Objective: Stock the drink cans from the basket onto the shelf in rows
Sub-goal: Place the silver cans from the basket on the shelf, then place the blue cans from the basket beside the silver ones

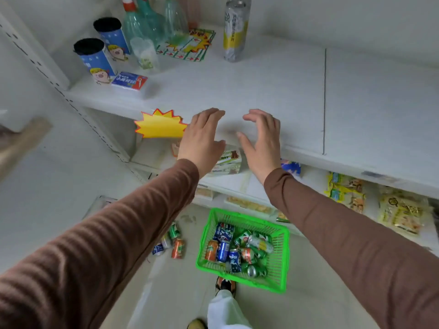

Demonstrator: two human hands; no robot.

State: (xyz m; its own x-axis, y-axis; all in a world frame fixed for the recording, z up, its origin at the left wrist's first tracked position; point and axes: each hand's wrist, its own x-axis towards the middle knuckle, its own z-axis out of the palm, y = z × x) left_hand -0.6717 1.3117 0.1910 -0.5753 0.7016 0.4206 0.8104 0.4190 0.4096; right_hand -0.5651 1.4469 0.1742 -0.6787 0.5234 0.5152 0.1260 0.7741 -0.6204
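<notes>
A green plastic basket (280, 262) stands on the floor below me, holding several drink cans (235, 251) in blue, orange and green, lying jumbled. Several more cans (174, 243) lie loose on the floor left of the basket. My left hand (202, 138) and my right hand (261, 141) hover side by side over the front edge of the white shelf (273, 91), palms facing each other, fingers relaxed, nothing held. A bare stretch of shelf lies just beyond them.
At the shelf's back left stand two blue tubes (95, 60), spray bottles (142, 24), a tissue pack (129, 80) and a tall silver bottle (234, 29). A yellow starburst tag (159, 125) hangs on the shelf edge. Snack packets (346, 192) fill the lower shelf. My shoe (225, 284) touches the basket.
</notes>
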